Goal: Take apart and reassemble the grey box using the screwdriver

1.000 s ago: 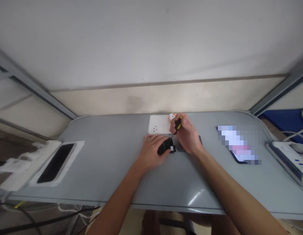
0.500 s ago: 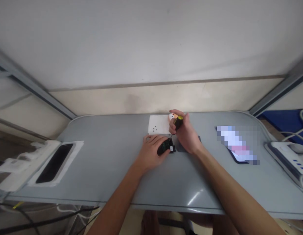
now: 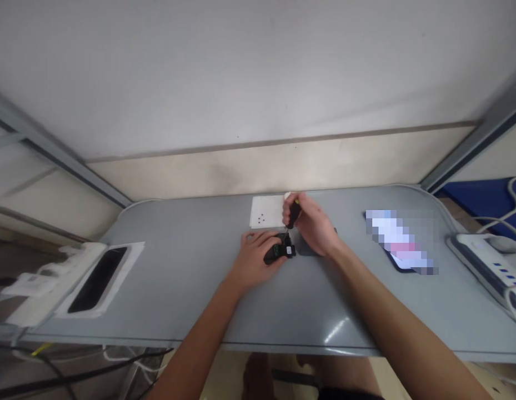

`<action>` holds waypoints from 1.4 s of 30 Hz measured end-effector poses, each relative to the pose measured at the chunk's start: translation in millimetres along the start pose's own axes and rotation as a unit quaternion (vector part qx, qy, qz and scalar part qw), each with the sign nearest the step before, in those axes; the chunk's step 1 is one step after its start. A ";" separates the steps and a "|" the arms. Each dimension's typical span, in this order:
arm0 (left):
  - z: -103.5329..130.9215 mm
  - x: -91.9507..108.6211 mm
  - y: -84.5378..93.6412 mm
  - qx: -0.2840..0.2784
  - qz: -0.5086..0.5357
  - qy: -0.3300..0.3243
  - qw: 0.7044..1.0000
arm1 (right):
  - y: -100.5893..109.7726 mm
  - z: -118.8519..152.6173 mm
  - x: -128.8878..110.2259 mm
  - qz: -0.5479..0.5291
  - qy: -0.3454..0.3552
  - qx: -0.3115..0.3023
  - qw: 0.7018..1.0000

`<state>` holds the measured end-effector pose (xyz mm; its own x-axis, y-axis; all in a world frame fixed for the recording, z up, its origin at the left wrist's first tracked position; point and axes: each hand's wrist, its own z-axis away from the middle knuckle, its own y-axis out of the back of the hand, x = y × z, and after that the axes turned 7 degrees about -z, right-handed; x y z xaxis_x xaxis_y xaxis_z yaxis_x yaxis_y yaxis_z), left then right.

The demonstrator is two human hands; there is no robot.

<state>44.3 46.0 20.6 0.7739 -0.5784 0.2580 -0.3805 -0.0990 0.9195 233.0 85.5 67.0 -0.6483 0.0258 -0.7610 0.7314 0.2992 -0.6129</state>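
Near the middle of the grey table, my left hand [image 3: 256, 259] is closed around a small black device [image 3: 278, 251] with a white label on its right part. My right hand [image 3: 311, 222] grips a black and yellow screwdriver [image 3: 294, 213], its thin shaft pointing down at the device's upper side. Whether the tip sits in a screw is too small to tell. Behind the device lies a white sheet [image 3: 266, 211] with several tiny dark pieces on it. A dark flat object [image 3: 310, 247] is partly hidden under my right hand.
A phone [image 3: 399, 241] with a lit, blurred screen lies to the right, with a white power strip [image 3: 491, 266] beyond it. At the left, a dark phone-like object [image 3: 98, 280] rests on white paper beside another white power strip [image 3: 53, 286]. A wall stands behind the table [image 3: 178, 278].
The fingers of my right hand have wrapped further around the screwdriver's handle, which stands more upright. The orange and white object behind that hand is now mostly hidden. The view has shifted slightly.
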 end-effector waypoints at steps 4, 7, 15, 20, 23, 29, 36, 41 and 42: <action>1.3 -0.3 -1.6 0.006 -0.002 -0.002 1.000 | 0.7 0.7 2.0 -0.009 0.008 0.015 1.000; 2.3 -1.4 -3.2 0.005 -0.002 0.002 1.000 | 1.6 -2.5 5.4 0.012 0.025 0.046 0.999; 2.0 -2.0 -3.3 0.006 0.004 0.005 1.000 | 5.9 -1.5 -1.0 -0.031 0.001 0.016 0.999; 1.4 -3.8 -4.9 0.008 0.014 0.006 1.000 | 6.7 -3.2 1.6 0.007 0.008 0.036 0.999; 1.7 -5.3 -5.9 0.006 0.021 0.008 1.000 | 7.4 -4.5 -1.0 -0.018 -0.022 0.019 0.999; 1.7 -6.7 -6.3 0.001 0.034 0.005 0.999 | 9.9 -3.0 0.4 -0.020 0.005 0.046 0.999; 2.8 -5.4 -5.7 0.003 0.033 0.007 0.999 | 12.4 -4.7 -0.9 -0.069 -0.024 0.022 0.997; 2.7 -3.9 -4.7 -0.005 0.025 0.007 1.000 | 5.6 -0.3 -1.5 -0.044 -0.014 0.017 0.999; 2.5 -3.9 -4.8 -0.004 0.023 0.007 1.000 | 4.3 0.0 -0.5 -0.036 -0.009 0.025 0.999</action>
<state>41.8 46.7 14.4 0.7627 -0.5710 0.3039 -0.4115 -0.0659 0.9090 236.4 86.8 64.8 -0.6958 -0.0121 -0.7181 0.6929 0.2517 -0.6756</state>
